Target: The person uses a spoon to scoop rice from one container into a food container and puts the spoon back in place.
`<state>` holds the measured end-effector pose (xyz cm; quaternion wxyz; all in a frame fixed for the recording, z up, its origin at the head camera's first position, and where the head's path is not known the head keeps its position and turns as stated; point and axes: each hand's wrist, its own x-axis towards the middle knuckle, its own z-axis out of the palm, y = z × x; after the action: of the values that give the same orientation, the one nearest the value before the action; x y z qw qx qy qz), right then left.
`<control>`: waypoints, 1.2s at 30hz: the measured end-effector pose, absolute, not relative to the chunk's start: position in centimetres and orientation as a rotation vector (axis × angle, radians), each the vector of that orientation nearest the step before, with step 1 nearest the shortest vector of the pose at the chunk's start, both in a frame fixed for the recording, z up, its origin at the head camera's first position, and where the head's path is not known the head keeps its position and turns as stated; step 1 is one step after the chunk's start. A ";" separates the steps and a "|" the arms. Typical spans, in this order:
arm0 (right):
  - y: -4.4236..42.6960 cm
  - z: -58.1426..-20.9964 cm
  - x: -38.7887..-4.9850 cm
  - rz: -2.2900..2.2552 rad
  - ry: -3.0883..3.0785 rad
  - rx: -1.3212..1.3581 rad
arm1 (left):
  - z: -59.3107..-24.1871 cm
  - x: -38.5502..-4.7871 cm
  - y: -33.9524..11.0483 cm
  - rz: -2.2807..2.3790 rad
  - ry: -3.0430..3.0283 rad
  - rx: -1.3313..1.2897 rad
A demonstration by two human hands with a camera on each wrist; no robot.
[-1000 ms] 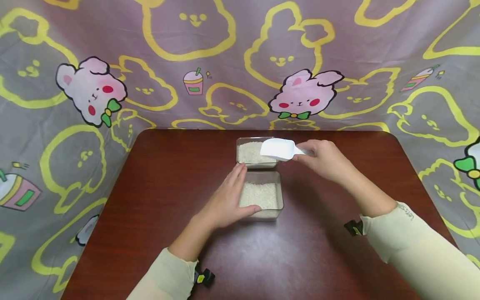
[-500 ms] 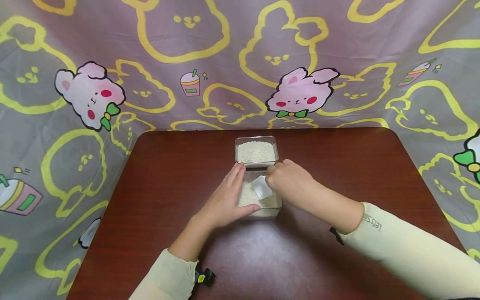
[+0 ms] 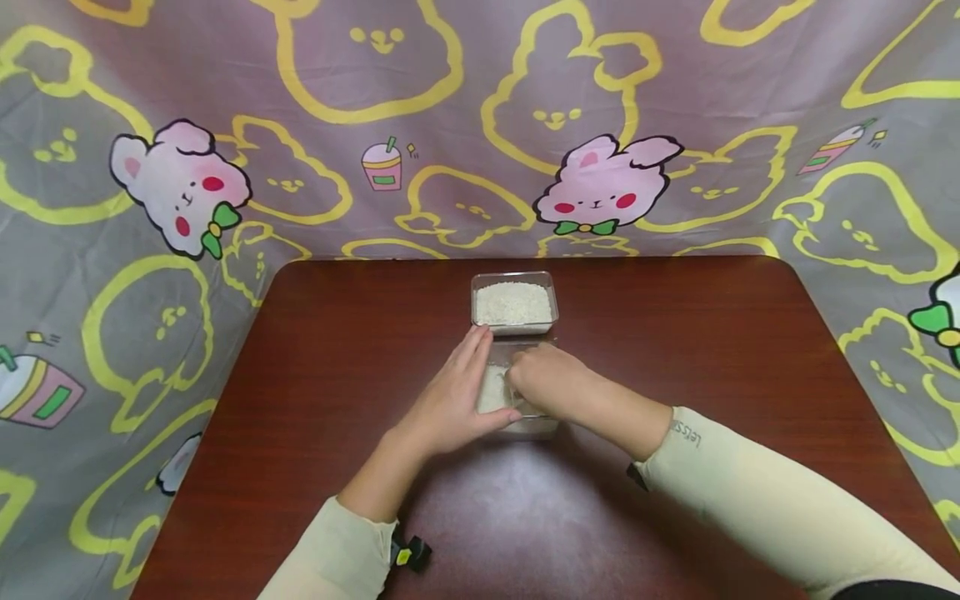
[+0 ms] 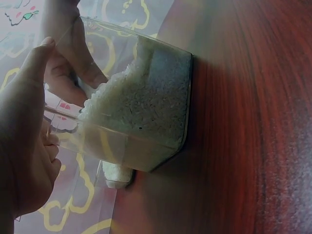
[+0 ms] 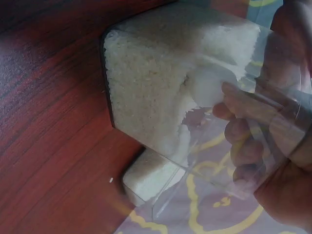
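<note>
A clear box [image 3: 534,430] of white rice stands near the middle of the table. My left hand [image 3: 450,400] rests against its left side, fingers straight and thumb spread across the front rim. Inside the box, my right hand [image 3: 551,383] grips a white scoop [image 5: 209,87] by its handle. The scoop's head is down in the rice [image 4: 136,97], seen through the clear wall in the right wrist view; in the head view the hand hides it. Rice is piled unevenly against the walls.
Just behind stands a second clear box [image 3: 553,315], holding a mound of rice [image 3: 513,302]. A loose grain [image 5: 111,180] lies on the brown table [image 3: 337,350]. Patterned cloth [image 3: 450,108] hangs around the back and sides.
My right hand has carried the scoop from over the far box down into the near box's rice, then further left and deeper. The left hand has stayed in place.
</note>
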<state>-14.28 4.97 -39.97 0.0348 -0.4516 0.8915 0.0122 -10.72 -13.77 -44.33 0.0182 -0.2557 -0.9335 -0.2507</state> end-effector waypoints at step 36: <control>11.8 -39.0 -12.3 -0.907 2.750 -1.117 | -44.2 -10.7 -13.8 -0.793 -2.931 -0.776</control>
<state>-12.30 11.79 -39.04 0.0189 -0.3598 0.8860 -0.2920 -10.67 -13.84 -44.19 0.0036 -0.2475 -0.9353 -0.2530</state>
